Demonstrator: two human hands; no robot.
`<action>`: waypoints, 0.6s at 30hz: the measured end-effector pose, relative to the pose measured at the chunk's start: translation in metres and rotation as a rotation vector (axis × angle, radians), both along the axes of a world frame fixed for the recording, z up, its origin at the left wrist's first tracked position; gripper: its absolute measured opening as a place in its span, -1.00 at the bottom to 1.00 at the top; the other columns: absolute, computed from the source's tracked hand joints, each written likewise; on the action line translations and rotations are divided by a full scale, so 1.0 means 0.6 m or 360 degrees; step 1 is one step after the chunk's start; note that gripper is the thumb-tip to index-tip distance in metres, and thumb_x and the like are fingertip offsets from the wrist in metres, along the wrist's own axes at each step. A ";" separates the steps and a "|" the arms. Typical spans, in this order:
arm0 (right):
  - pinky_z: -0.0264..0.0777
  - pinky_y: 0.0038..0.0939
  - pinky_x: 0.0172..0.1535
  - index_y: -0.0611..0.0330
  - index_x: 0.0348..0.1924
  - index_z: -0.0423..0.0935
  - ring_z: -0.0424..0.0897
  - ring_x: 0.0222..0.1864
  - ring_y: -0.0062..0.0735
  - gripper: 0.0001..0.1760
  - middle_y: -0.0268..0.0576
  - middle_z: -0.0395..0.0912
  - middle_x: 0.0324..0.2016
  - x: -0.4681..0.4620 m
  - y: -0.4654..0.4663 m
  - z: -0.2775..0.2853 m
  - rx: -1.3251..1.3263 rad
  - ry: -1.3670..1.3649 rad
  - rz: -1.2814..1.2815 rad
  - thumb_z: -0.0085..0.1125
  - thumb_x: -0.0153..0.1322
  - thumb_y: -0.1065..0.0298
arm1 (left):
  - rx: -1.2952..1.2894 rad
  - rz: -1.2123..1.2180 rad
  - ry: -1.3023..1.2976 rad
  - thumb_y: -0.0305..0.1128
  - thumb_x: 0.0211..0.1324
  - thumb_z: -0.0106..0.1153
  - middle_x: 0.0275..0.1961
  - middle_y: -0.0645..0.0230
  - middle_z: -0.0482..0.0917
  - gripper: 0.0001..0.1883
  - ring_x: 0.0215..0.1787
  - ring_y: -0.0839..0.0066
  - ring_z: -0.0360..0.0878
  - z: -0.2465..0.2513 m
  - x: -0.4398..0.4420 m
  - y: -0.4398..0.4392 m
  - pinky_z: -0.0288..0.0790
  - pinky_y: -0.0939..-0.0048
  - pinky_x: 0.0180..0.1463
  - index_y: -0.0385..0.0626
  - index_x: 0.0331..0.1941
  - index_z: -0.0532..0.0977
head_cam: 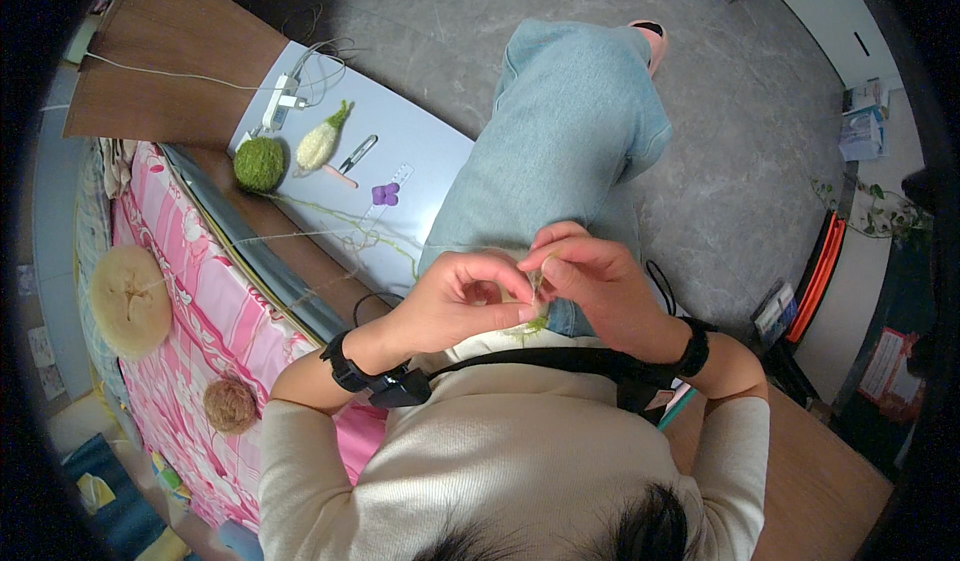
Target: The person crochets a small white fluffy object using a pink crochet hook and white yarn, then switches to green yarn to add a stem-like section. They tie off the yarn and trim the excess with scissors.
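Note:
In front of my waist, my left hand (476,291) pinches a small piece of green and pale yarn work (534,324) between thumb and fingertips. My right hand (596,276) meets it from the other side, its thumb and forefinger closed on the upper pale strands. The fingers hide much of the piece, and whether a hook is among them cannot be made out. Thin pale yarn (300,236) stretches leftward from the hands. A strand of green yarn (352,216) runs from a green yarn ball (259,164) on the white tabletop (442,152) toward my lap.
On the tabletop lie a cream-and-green yarn piece (319,144), thread snips (358,153), a pink stick (340,177), a purple piece (385,194), a clear ruler (405,174) and a power strip (281,103). A cream yarn ball (131,302) and brown yarn ball (230,405) rest on pink bedding (187,336).

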State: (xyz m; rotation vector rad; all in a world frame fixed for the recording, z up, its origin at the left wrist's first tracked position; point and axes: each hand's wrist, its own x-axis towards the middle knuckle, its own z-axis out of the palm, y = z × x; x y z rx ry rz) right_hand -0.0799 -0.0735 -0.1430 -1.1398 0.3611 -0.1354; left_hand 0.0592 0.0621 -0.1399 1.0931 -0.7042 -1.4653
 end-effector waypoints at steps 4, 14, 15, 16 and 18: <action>0.31 -0.61 -0.17 0.28 -0.23 0.56 0.42 -0.27 -0.63 -0.80 -0.26 0.42 -0.31 0.006 0.000 0.003 -0.0252 -0.0018 0.0021 0.02 0.37 0.40 | 0.0082 0.0078 -0.0034 -0.60 0.02 0.16 -0.32 0.44 0.54 -0.94 -0.27 0.73 0.46 0.001 -0.003 0.002 0.36 0.69 -0.25 -0.21 -0.39 0.51; 0.36 -0.61 -0.20 0.30 -0.26 0.55 0.47 -0.30 -0.63 -0.83 -0.25 0.56 -0.35 0.005 0.005 0.008 -0.0078 0.0096 0.0019 0.05 0.35 0.43 | 0.0035 0.0284 -0.0020 -0.62 -0.02 0.17 -0.35 0.47 0.53 -0.59 -0.32 0.76 0.46 0.000 -0.009 -0.006 0.35 0.71 -0.31 -0.17 -0.03 0.35; 0.36 -0.61 -0.19 0.30 -0.27 0.55 0.48 -0.30 -0.63 -0.84 -0.23 0.56 -0.34 0.004 0.005 0.006 -0.0132 0.0079 0.0017 0.06 0.35 0.44 | 0.0054 0.0274 -0.0060 -0.62 -0.02 0.17 -0.36 0.47 0.53 -0.58 -0.33 0.77 0.46 0.001 -0.009 -0.007 0.35 0.71 -0.32 -0.17 -0.02 0.35; 0.35 -0.62 -0.20 0.29 -0.26 0.56 0.46 -0.30 -0.63 -0.84 -0.24 0.54 -0.34 0.004 0.007 0.005 -0.0164 0.0034 -0.0001 0.07 0.34 0.45 | 0.0054 0.0266 -0.0101 -0.62 -0.01 0.16 -0.36 0.48 0.53 -0.58 -0.34 0.77 0.46 0.002 -0.009 -0.007 0.34 0.72 -0.32 -0.18 -0.01 0.36; 0.33 -0.64 -0.21 0.26 -0.24 0.56 0.44 -0.29 -0.63 -0.84 -0.24 0.49 -0.33 0.005 0.008 0.000 -0.0235 -0.0099 -0.0051 0.10 0.33 0.46 | 0.0111 0.0273 -0.0168 -0.61 0.00 0.16 -0.38 0.48 0.53 -0.63 -0.38 0.78 0.45 0.004 -0.008 -0.006 0.32 0.74 -0.35 -0.19 -0.05 0.40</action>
